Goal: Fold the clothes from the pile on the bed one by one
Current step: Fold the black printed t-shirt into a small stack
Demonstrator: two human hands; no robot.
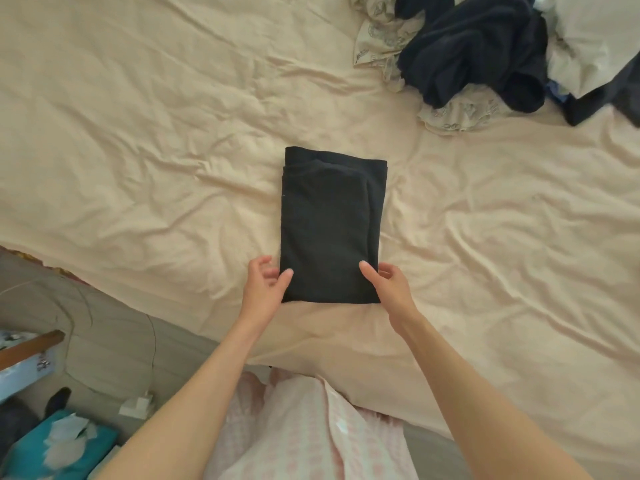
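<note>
Now folded black garment (329, 226) flat on bed (138, 133); left hand (265, 289), right hand (389, 285) fingers pinch its near corners.

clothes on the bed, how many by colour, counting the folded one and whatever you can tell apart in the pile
Black, folded garment, gripped at its near corners by the left hand and right hand: 1
Navy garment on top of the pile: 1
Cream patterned lace-edged garment: 1
White garment: 1
Total: 4 distinguishable; the pile may hide more.
</note>
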